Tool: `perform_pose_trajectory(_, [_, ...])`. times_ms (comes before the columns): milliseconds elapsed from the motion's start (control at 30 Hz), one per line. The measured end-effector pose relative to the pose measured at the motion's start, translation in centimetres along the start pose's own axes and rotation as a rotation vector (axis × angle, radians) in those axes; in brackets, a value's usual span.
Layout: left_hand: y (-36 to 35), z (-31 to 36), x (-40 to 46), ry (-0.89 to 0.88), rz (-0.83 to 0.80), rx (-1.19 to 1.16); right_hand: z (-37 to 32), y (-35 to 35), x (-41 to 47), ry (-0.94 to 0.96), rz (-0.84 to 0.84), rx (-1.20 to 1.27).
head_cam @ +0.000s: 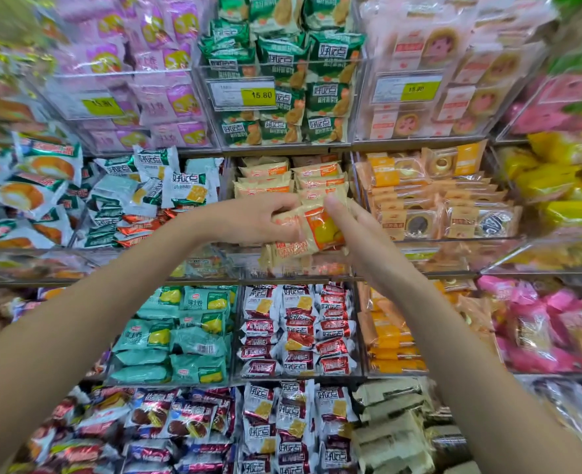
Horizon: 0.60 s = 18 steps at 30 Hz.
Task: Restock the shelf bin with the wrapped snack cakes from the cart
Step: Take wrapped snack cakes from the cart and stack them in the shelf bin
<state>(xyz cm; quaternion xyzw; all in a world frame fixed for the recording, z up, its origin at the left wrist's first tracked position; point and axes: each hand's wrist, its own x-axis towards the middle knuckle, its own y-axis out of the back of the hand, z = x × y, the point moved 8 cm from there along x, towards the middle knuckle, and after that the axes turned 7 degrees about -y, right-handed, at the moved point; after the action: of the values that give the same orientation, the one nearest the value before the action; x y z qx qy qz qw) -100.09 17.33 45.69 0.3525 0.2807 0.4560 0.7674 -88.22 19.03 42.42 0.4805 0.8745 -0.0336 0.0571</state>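
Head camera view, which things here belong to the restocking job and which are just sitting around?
In the job: left hand, right hand, held beige snack cakes, middle shelf bin.
Just there: green packets, teal packets, price tag.

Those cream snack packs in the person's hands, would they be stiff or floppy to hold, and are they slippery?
Probably soft and light: the snack packs bend and crinkle where the left hand and right hand hold several at once. The glossy wrappers look somewhat slippery, so a loose stack may slide apart. The cakes inside likely squash if squeezed hard.
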Motion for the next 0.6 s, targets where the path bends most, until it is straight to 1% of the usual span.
perform_pose_trajectory(67, [1.1,-0.3,0.2,-0.019,0.043,0.061,-0.1,0.6,0.3,0.014,0.02,-0.075])
perform_pose_trajectory(133, [2.6,-1.3,0.2,-0.008,0.11,0.189,-0.4,2.3,0.4,0.097,0.137,-0.214])
perform_pose_trajectory(200, [3.8,-2.8,0.2,0.026,0.173,0.295,-1.2,4.6,0.2,0.239,0.33,-0.455])
perform_pose_trajectory(267, [3.9,-4.2,0.3,0.055,0.186,0.351,-0.6,6.2,0.4,0.316,0.475,-0.79])
perform_pose_trajectory(300, [3.6,-5.0,0.3,0.068,0.177,0.37,0.4,6.7,0.8,0.301,0.502,-0.94])
perform_pose_trajectory(367, [2.7,-6.4,0.3,0.094,0.136,0.399,2.9,7.1,1.3,0.26,0.485,-1.125])
perform_pose_trajectory(433, [2.1,-7.8,0.0,0.099,0.091,0.388,4.3,7.0,1.2,0.257,0.46,-1.187])
perform_pose_trajectory(500, [2.1,-8.3,-0.2,0.071,0.079,0.379,4.6,7.1,1.2,0.262,0.468,-1.182])
perform_pose_trajectory(600, [1.4,-8.5,0.2,0.052,0.033,0.443,4.7,7.0,1.4,0.237,0.477,-1.176])
